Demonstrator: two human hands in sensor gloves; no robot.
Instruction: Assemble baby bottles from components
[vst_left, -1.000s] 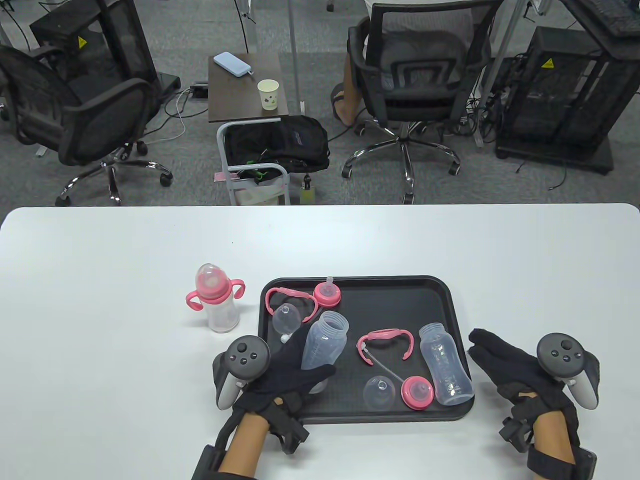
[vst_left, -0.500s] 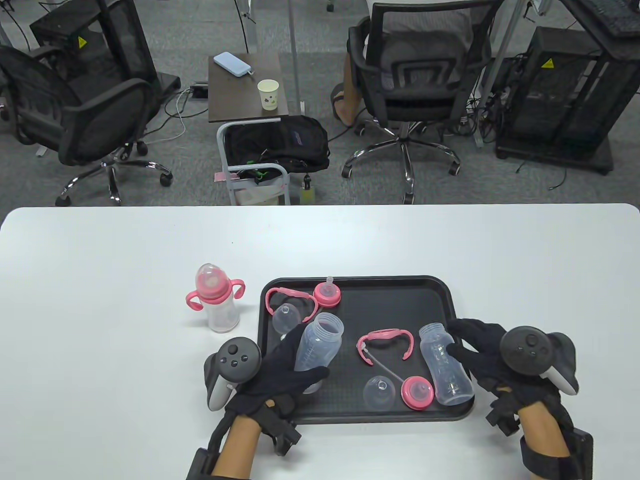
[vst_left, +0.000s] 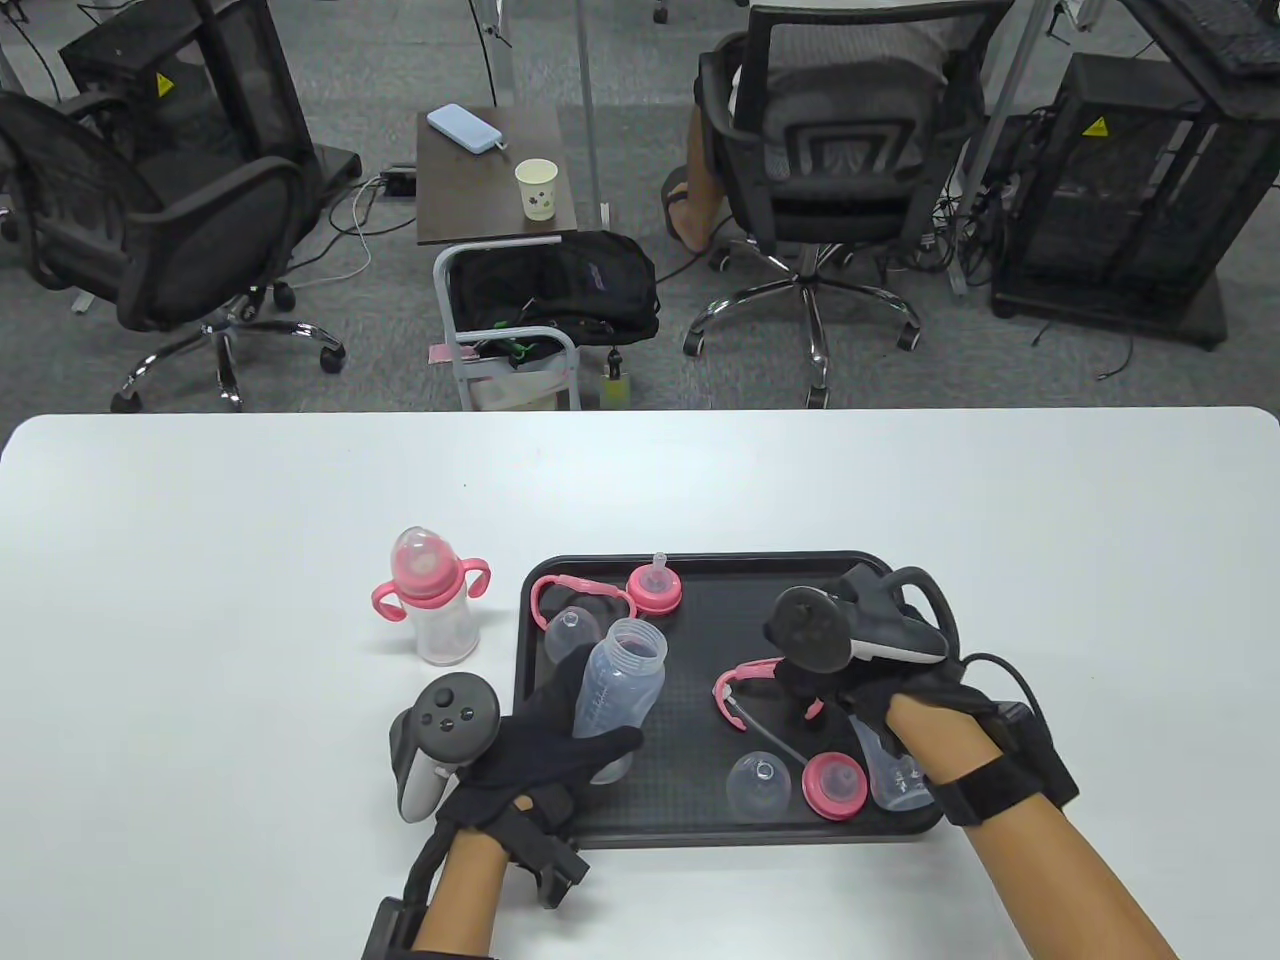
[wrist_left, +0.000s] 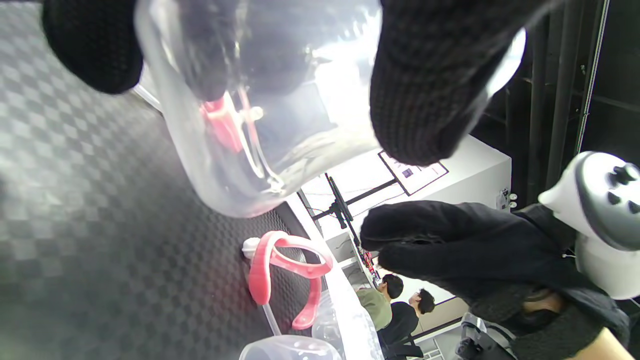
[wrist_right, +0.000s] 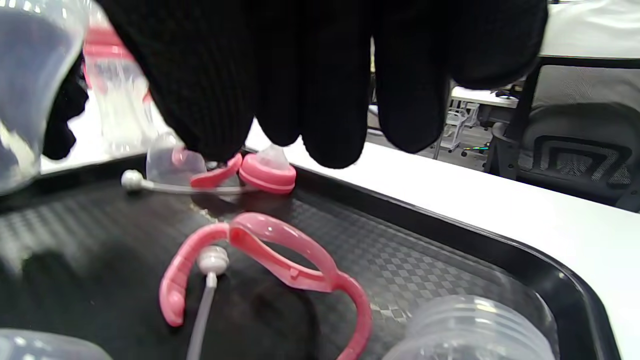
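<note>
Two hands: both over tray (vst_left: 905, 600)
Left hand (vst_left: 540, 740): grips clear bottle body (vst_left: 620, 685), mouth up
Right hand (vst_left: 850, 690): fingers (wrist_right: 320, 100) spread, empty, directly above pink handle ring (wrist_right: 280, 260)
Ring: flat on tray, nearer right hand

One assembled bottle (vst_left: 434, 607), two bottle bodies (vst_left: 620, 690), two handle rings (vst_left: 580, 592), two collars (vst_left: 835, 785), seemingly two caps (vst_left: 759, 785)

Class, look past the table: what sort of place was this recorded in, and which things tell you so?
Most likely an office or lab workspace: mesh office chairs on grey carpet, black equipment racks with yellow warning stickers, and a white worktable holding a tray of baby-bottle parts.
</note>
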